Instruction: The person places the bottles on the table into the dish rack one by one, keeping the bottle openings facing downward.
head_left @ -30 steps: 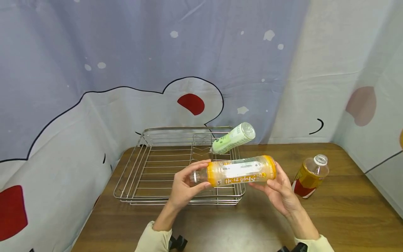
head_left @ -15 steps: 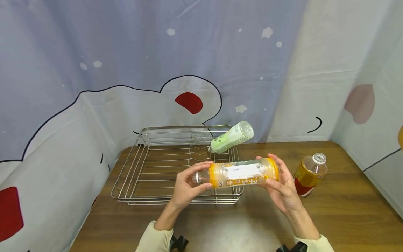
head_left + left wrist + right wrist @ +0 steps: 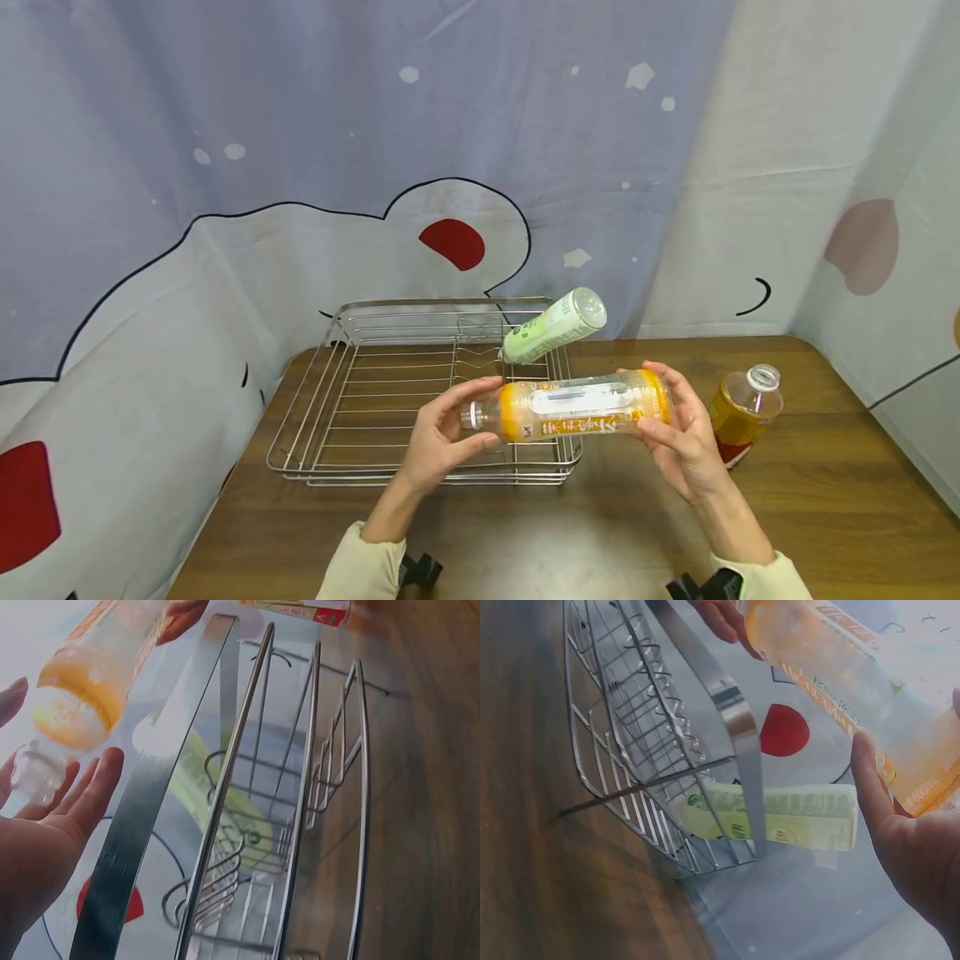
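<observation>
Both hands hold an orange drink bottle (image 3: 576, 407) sideways: left hand (image 3: 442, 433) fingers curl at its neck, right hand (image 3: 678, 433) fingers wrap its base, steadying it above the wire rack (image 3: 360, 417).

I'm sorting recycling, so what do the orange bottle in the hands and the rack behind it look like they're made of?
The orange bottle looks like clear, glossy plastic: you can see through it above the printed orange label. The rack looks like shiny metal wire, probably steel or chrome plated, since its rods reflect light.
</observation>
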Motion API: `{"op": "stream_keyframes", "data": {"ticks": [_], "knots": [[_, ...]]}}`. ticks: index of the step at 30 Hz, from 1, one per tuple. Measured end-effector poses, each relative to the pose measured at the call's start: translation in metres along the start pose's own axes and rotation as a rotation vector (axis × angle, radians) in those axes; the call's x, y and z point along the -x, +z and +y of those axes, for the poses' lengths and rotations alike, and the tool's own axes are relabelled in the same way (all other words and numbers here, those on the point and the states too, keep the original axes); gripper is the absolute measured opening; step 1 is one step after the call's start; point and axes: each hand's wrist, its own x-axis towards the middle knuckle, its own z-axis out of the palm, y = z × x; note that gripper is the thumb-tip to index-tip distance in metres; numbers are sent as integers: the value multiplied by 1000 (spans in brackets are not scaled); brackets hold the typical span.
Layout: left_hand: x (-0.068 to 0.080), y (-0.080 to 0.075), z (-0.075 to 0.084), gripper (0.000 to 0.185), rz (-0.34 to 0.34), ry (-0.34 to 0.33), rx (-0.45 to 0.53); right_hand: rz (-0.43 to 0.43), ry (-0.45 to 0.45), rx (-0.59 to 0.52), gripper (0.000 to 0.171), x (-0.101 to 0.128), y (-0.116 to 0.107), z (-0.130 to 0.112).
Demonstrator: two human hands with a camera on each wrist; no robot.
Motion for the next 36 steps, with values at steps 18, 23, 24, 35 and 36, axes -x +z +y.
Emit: {"op": "stream_keyframes", "data": {"ticks": [18, 23, 24, 35, 36], "knots": [[22, -68, 45, 59, 118, -68, -177, 59, -139, -10, 56, -32, 1, -51], [32, -93, 60, 56, 159, -5, -172, 106, -135, 4, 55, -41, 4, -68], [34, -98, 62, 55, 165, 10, -170, 115, -133, 7, 55, -42, 5, -71], [55, -132, 80, 56, 256, 43, -172, 133, -114, 100, 53, -60, 10, -95], [57, -134, 81, 56, 267, 32, -183, 133, -107, 108, 53, -61, 9, -96]]}}
